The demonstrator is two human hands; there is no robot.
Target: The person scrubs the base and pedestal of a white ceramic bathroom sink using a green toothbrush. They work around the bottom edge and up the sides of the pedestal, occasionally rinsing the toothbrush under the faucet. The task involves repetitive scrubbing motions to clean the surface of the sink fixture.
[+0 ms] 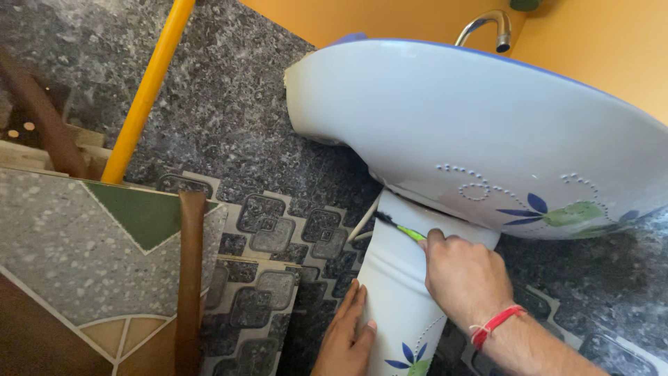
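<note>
The right hand [463, 275] closes its grip on a small brush [402, 228] with a green handle — its long axis runs up and to the left from the fingers, the dark bristles meeting the seam where the white pedestal [393, 299] joins the basin [452, 132] above. The left hand [346, 334] lies lower, flat and open against the pedestal's left side, holding nothing — the right is nearer the seam.

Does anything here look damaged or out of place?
Yes. Loose patterned tiles lean stacked against the wall, unfixed. A dark gap shows where the basin meets its pedestal, just where the right hand pokes a small brush.
</note>
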